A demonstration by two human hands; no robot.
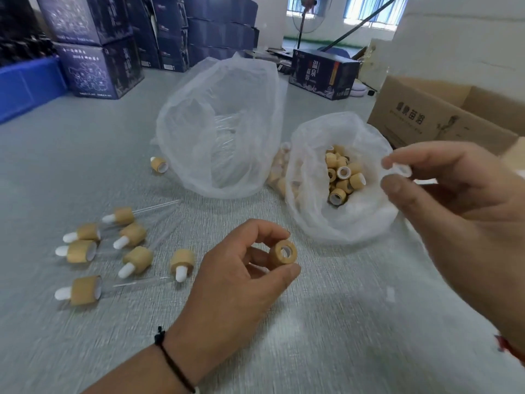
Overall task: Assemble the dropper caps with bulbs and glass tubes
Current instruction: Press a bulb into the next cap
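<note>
Left hand [238,268] pinches tan cap [283,253] between thumb and forefinger. Right hand [454,194] pinches white bulb [402,169] at fingertips.

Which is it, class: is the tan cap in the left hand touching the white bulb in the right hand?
Apart. The head view shows bare table between the tan cap and the white bulb.

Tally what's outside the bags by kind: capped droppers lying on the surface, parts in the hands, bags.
Caps with bulbs on the surface: 8
Bare cap in left hand: 1
White bulb in right hand: 1
Plastic bags: 2
Total: 12
</note>
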